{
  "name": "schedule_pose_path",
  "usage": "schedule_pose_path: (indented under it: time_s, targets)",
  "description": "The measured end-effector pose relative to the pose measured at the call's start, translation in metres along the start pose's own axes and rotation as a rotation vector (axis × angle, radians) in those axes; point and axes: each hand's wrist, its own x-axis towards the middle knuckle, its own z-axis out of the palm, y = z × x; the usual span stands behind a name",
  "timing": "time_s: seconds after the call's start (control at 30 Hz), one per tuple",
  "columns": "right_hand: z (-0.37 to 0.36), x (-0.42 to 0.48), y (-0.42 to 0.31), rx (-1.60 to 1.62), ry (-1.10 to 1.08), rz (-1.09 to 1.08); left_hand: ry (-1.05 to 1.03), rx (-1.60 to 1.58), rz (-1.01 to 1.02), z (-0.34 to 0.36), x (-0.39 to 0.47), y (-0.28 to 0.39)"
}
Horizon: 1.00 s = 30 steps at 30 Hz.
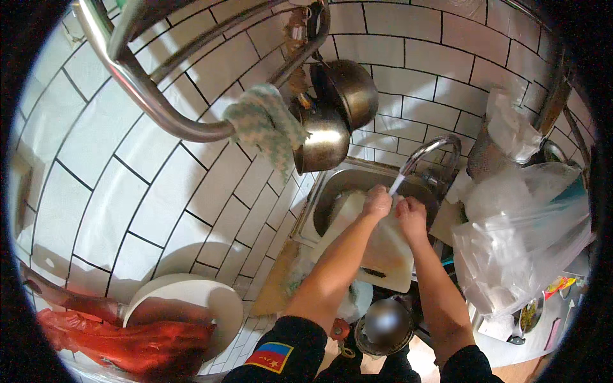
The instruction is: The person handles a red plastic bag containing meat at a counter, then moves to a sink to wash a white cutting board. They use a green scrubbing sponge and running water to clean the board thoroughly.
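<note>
My left hand [378, 201] is beside the running water under the chrome faucet [431, 143], fingers curled. Just to its right, my right hand [411, 214] is also curled, on the other side of the stream. Anything small between the fingers is too hard to make out. Beneath both hands a white plastic cutting board [390, 249] lies tilted across the stainless steel sink [322, 203], its handle slot towards me. The board's middle shows a brownish stain. My forearms cover parts of the board and of the sink's rim.
Two metal pots [325, 143] and a camouflage-patterned cloth [266, 119] hang from a metal rail [167, 119] at upper left. Clear plastic bags [517, 234] crowd the right. A red plastic bag [124, 340] lies by a white round basin [225, 306]. Below my arms stands a round vessel [378, 347].
</note>
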Motion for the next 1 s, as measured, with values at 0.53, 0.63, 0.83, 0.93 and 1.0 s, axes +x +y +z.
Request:
schedule_pose_path:
  time_s: [0.53, 0.63, 0.83, 0.93, 1.0]
  targets:
    - [0.017, 0.006, -0.309, 0.217, 0.087, -1.173, -0.009, -0.841, 0.016, -0.048, -0.017, -0.091]
    - [-0.001, 0.001, -0.284, 0.094, 0.176, -1.171, -0.202, -1.481, -0.072, -0.032, -0.029, -0.093]
    - [0.044, -0.033, -0.052, 0.599, -0.07, 0.266, -0.345, -1.615, -0.412, -0.02, -0.041, -0.055]
    - [0.078, 0.006, 0.026, 0.193, 0.161, 0.0, -0.227, -1.596, -0.398, 0.011, -0.031, -0.05]
    - [0.079, 0.021, 0.043, 0.021, 0.126, 0.001, -0.221, -1.46, -0.471, 0.02, -0.037, -0.032]
